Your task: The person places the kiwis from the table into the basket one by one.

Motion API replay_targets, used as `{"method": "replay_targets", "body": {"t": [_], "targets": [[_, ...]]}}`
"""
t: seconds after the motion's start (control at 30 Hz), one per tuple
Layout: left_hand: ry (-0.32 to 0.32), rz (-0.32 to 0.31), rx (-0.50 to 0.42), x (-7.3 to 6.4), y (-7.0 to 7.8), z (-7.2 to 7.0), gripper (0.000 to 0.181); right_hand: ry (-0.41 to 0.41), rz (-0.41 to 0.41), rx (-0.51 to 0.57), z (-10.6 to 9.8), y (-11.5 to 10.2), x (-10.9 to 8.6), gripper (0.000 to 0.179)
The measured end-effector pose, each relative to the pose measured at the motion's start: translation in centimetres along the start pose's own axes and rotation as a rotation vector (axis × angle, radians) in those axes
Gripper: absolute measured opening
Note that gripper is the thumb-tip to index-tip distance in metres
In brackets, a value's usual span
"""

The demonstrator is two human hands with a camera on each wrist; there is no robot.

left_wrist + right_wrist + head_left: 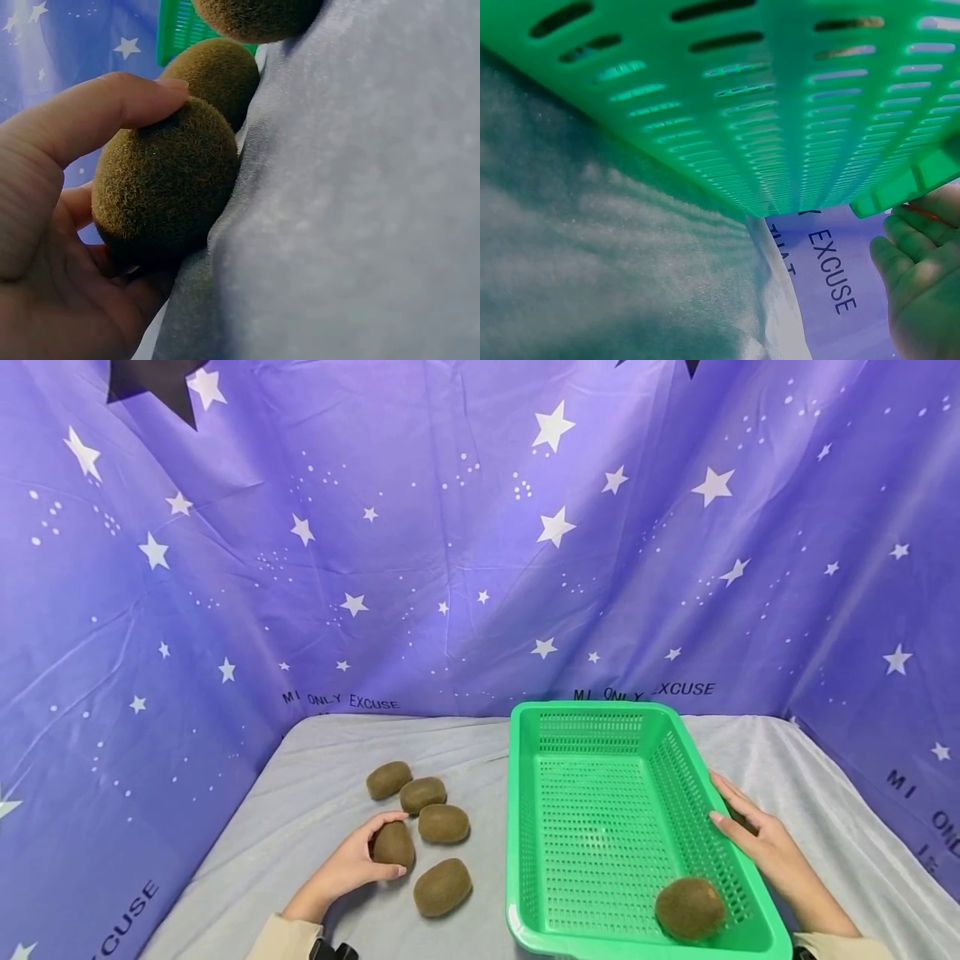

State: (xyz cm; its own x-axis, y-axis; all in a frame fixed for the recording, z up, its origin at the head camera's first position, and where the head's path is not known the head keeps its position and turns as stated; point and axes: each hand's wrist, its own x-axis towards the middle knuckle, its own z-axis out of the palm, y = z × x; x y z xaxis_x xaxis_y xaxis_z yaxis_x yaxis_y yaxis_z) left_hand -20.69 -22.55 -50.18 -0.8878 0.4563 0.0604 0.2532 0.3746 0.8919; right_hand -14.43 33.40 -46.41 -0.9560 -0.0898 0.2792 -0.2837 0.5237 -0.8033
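Note:
My left hand (352,864) grips a brown, fuzzy kiwi (394,847) low over the grey cloth, thumb on one side and fingers on the other. In the left wrist view that kiwi (166,184) sits against the fingers, with another kiwi (217,75) just behind it. Several loose kiwis, among them one (443,887) nearer the front, lie on the cloth to the right of this hand. My right hand (772,843) holds the right rim of a green plastic basket (513,827), its thumb over the rim. One kiwi (690,908) rests in the basket's near right corner.
Grey cloth (300,793) covers the table and shows folds in the left wrist view. A purple curtain (450,568) printed with white stars stands behind and at both sides. The basket's slotted wall (795,150) rises beside the right wrist.

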Motion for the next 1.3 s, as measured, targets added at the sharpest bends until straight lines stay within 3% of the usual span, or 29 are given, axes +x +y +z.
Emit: {"method": "replay_targets", "body": {"t": [0.4, 0.63, 1.0, 1.3], "targets": [[0.066, 0.028, 0.017, 0.5, 0.6, -0.7, 0.071, 0.0, 0.017, -0.006, -0.1, -0.1, 0.2, 0.056], [0.077, -0.014, 0.036, 0.9, 1.5, -0.7, 0.071, 0.004, -0.003, 0.003, 0.1, 0.0, 0.1, 0.056], [0.054, 0.059, 0.036, 1.6, 3.2, 0.0, 0.07, -0.005, 0.021, 0.012, 0.1, 0.1, 0.0, 0.055], [0.035, 0.064, 0.058, 2.2, 4.8, 0.5, 0.07, -0.006, 0.021, 0.001, 0.1, 0.0, -0.1, 0.056]]}}
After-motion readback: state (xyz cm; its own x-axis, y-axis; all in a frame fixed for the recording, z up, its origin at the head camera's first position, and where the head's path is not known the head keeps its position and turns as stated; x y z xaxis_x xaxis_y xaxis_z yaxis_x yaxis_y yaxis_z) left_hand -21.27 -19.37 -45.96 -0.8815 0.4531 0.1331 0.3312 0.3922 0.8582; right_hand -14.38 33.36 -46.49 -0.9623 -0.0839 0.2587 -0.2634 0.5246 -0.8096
